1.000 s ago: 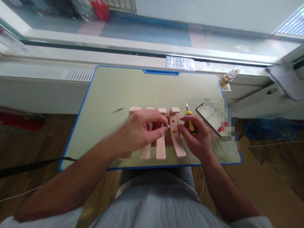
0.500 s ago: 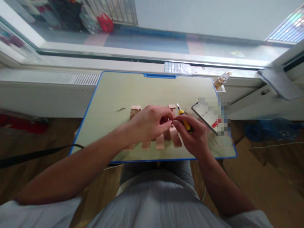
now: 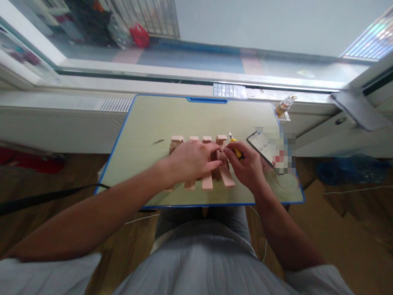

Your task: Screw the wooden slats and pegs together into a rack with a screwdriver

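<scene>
Left hand (image 3: 192, 162) lowered onto wooden rack (image 3: 208, 183), grip open, right hand (image 3: 245, 167) beside it, grip closed on screwdriver (image 3: 236, 150)

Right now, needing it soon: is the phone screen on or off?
On: the phone by the right hand holding the screwdriver shows a lit display.

"Where's the rack (image 3: 208, 182)?"
"On the table (image 3: 153, 119), before me, midway across."
"Around it?"
"Pin (image 3: 159, 141) to its left; screwdriver (image 3: 235, 149) just right, then the phone (image 3: 260, 145); bottle (image 3: 284, 105) behind the phone, at the far corner."
</scene>
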Tool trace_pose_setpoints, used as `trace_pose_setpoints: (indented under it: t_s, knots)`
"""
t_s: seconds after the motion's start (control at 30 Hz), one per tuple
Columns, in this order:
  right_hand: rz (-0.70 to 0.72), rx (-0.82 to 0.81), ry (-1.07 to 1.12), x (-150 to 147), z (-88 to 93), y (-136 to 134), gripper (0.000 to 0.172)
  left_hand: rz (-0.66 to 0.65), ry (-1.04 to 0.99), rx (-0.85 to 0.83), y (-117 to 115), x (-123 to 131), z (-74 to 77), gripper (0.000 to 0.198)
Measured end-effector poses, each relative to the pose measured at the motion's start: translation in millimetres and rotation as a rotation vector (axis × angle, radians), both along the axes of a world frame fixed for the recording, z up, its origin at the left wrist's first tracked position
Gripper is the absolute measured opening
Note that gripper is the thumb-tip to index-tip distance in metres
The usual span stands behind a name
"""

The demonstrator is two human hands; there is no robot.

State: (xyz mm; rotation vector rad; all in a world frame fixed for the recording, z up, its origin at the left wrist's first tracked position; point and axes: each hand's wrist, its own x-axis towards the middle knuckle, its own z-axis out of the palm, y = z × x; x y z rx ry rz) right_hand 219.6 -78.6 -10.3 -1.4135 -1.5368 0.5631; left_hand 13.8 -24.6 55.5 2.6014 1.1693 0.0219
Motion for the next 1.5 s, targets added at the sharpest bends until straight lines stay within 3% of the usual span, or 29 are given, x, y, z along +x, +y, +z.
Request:
trace_pose_setpoints:
  t_s: [0.17,0.57,1.03,1.5]
  knots:
    - [-0.014,0.027,-0.078,-2.8,-3.6,1.7,0.009,0.019,0.039,0.006,5.1,2.7,-8.8,0.048]
    - [0.039,0.06,-0.385,-1.4,-8.8,5.5,0.017,0.093,-0.003,-0.102,11.8,-5.8,-12.2,0.05]
    - [0.055,0.153,-0.412,-0.2,-10.7,6.7,0.011,0.078,-0.017,-0.145,15.9,-6.2,-9.9,0.047]
    - [0.002,0.07,-0.413,-5.9,-3.8,5.9,0.01,0.067,-0.061,-0.163,19.4,-9.9,-16.6,0.045]
